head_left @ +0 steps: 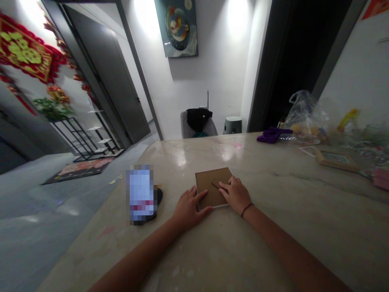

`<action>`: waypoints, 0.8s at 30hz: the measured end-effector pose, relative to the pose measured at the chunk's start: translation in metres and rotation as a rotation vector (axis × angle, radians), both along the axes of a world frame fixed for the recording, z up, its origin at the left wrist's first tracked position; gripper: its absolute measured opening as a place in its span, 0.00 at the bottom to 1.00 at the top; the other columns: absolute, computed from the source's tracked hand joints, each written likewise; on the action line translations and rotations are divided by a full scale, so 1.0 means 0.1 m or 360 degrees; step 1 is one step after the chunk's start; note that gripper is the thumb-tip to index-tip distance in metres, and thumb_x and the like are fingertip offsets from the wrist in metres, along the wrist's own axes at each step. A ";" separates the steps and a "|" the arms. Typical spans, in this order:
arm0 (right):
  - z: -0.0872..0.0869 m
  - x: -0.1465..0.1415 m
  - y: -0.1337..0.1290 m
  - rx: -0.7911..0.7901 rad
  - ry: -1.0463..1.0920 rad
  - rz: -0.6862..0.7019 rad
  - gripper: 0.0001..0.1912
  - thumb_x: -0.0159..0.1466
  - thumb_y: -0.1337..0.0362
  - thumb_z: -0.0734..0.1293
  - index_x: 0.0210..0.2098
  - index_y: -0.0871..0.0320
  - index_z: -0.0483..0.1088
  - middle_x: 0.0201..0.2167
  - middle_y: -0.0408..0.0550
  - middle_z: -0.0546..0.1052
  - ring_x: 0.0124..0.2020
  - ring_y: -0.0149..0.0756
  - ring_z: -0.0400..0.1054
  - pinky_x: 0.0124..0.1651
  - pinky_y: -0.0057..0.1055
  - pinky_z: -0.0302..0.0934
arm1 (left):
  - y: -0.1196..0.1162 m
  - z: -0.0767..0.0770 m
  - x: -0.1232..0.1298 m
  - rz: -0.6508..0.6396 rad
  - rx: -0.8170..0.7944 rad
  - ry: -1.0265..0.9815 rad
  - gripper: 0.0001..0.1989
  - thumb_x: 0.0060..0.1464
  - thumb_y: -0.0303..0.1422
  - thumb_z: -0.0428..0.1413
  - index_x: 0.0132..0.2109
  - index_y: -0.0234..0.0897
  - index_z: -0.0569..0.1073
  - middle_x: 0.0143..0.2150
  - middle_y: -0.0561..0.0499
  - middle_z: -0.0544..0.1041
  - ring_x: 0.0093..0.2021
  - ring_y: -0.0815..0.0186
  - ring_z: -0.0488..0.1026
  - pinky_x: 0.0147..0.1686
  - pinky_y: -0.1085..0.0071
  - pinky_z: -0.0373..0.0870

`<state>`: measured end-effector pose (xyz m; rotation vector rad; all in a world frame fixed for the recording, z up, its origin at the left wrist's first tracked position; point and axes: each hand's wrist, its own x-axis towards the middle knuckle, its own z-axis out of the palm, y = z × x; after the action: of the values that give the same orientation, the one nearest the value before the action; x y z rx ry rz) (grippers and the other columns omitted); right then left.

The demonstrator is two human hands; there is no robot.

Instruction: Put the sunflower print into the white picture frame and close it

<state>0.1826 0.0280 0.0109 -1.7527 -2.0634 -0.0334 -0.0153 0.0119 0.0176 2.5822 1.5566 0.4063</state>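
A square picture frame (209, 178) lies face down on the table, showing a brown backing board and a thin white rim. My left hand (189, 209) rests at its near left corner, fingers spread. The index finger reaches onto the board, the thumb lies along the near edge, and the other fingers are by the left side. Over the frame's right part, my right hand (236, 194) is closed in a pinch on a small brown flap (215, 183) that stands out from the board. The fingers partly hide the flap's right end.
On the pale marble table (291, 235), a phone (141, 194) with a blurred screen stands to the left. At right are a purple cloth (272, 135), a plastic bag (306, 115), a wooden frame (337, 159) and a pink item (381, 178). A chair (185, 123) stands beyond the far edge.
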 end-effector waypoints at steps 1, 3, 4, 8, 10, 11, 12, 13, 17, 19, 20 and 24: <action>0.00 0.00 0.00 -0.0002 0.0003 0.0009 0.14 0.60 0.60 0.62 0.44 0.50 0.72 0.36 0.51 0.67 0.39 0.38 0.61 0.40 0.31 0.58 | 0.00 0.01 0.00 0.0002 -0.0011 0.0007 0.32 0.49 0.54 0.47 0.57 0.42 0.63 0.58 0.41 0.64 0.59 0.50 0.57 0.56 0.52 0.54; 0.00 0.01 0.01 -0.0003 0.0004 0.0024 0.14 0.60 0.60 0.62 0.44 0.50 0.72 0.36 0.51 0.67 0.39 0.38 0.61 0.41 0.31 0.58 | -0.01 0.02 0.01 0.0001 -0.0044 0.0028 0.33 0.49 0.54 0.47 0.58 0.42 0.62 0.59 0.40 0.63 0.60 0.50 0.57 0.56 0.52 0.53; 0.00 0.01 0.01 -0.0002 0.0004 0.0027 0.14 0.59 0.60 0.62 0.44 0.50 0.72 0.36 0.51 0.67 0.39 0.38 0.61 0.41 0.31 0.58 | -0.01 0.03 0.00 -0.0006 -0.0063 0.0039 0.33 0.50 0.54 0.47 0.58 0.42 0.62 0.59 0.40 0.62 0.60 0.50 0.56 0.57 0.52 0.52; 0.00 0.02 0.01 -0.0001 0.0017 0.0013 0.14 0.59 0.60 0.62 0.44 0.50 0.72 0.36 0.52 0.67 0.39 0.38 0.61 0.41 0.32 0.58 | -0.02 0.07 -0.04 -0.0066 -0.0146 0.0040 0.29 0.54 0.48 0.45 0.60 0.43 0.58 0.62 0.43 0.58 0.62 0.52 0.52 0.58 0.53 0.50; 0.01 0.02 0.00 -0.0006 0.0051 0.0013 0.14 0.59 0.60 0.62 0.44 0.51 0.72 0.36 0.52 0.67 0.39 0.38 0.61 0.41 0.32 0.58 | -0.02 0.08 -0.05 -0.0073 -0.0204 0.0015 0.26 0.56 0.44 0.44 0.60 0.44 0.57 0.63 0.45 0.56 0.63 0.54 0.50 0.59 0.54 0.48; 0.02 0.02 0.00 -0.0011 0.0072 0.0015 0.14 0.59 0.60 0.62 0.44 0.51 0.72 0.36 0.52 0.67 0.40 0.38 0.61 0.41 0.32 0.58 | -0.02 0.08 -0.05 -0.0061 -0.0235 -0.0001 0.25 0.56 0.41 0.45 0.60 0.44 0.57 0.63 0.45 0.56 0.63 0.54 0.49 0.59 0.54 0.47; 0.02 0.02 0.00 -0.0018 0.0092 0.0019 0.14 0.59 0.60 0.63 0.44 0.52 0.72 0.36 0.52 0.67 0.40 0.38 0.61 0.42 0.32 0.58 | -0.01 0.07 -0.04 -0.0037 -0.0263 -0.0022 0.25 0.55 0.39 0.46 0.60 0.44 0.58 0.63 0.46 0.55 0.63 0.54 0.49 0.59 0.54 0.47; 0.03 0.02 0.00 -0.0024 0.0111 0.0021 0.14 0.59 0.60 0.63 0.44 0.52 0.72 0.36 0.52 0.67 0.40 0.38 0.61 0.42 0.32 0.59 | 0.00 0.07 -0.03 -0.0003 -0.0284 -0.0045 0.25 0.54 0.37 0.47 0.60 0.44 0.58 0.63 0.46 0.55 0.63 0.54 0.50 0.59 0.55 0.47; 0.03 0.04 -0.01 -0.0016 0.0184 0.0033 0.14 0.58 0.61 0.63 0.43 0.53 0.72 0.36 0.52 0.68 0.40 0.38 0.62 0.44 0.33 0.59 | 0.03 0.03 0.02 0.0114 -0.0267 -0.0128 0.24 0.51 0.31 0.49 0.57 0.43 0.62 0.61 0.46 0.58 0.60 0.56 0.55 0.58 0.57 0.51; 0.01 0.10 0.00 -0.0010 0.0266 0.0088 0.16 0.56 0.61 0.65 0.44 0.55 0.72 0.37 0.53 0.70 0.42 0.39 0.63 0.46 0.34 0.59 | 0.03 0.01 0.04 0.0128 -0.0216 -0.0139 0.23 0.52 0.30 0.47 0.56 0.43 0.63 0.60 0.47 0.60 0.59 0.58 0.56 0.58 0.58 0.52; -0.01 0.15 0.01 -0.0010 0.0339 0.0139 0.18 0.55 0.60 0.66 0.45 0.56 0.71 0.38 0.53 0.70 0.43 0.39 0.63 0.47 0.35 0.59 | 0.02 0.01 0.05 0.0127 -0.0191 -0.0135 0.22 0.53 0.30 0.46 0.56 0.43 0.63 0.59 0.47 0.60 0.59 0.58 0.56 0.58 0.58 0.52; -0.15 0.44 0.13 -0.0117 0.1002 0.0283 0.21 0.57 0.57 0.63 0.48 0.59 0.69 0.41 0.53 0.75 0.43 0.38 0.68 0.48 0.37 0.60 | 0.00 -0.01 0.06 0.0162 -0.0124 -0.0108 0.21 0.55 0.30 0.43 0.57 0.44 0.62 0.59 0.48 0.61 0.59 0.58 0.57 0.57 0.58 0.53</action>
<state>0.2269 0.0411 -0.0043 -1.3704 -1.7444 0.5778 -0.0093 0.0124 0.0171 2.4134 1.6510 0.4283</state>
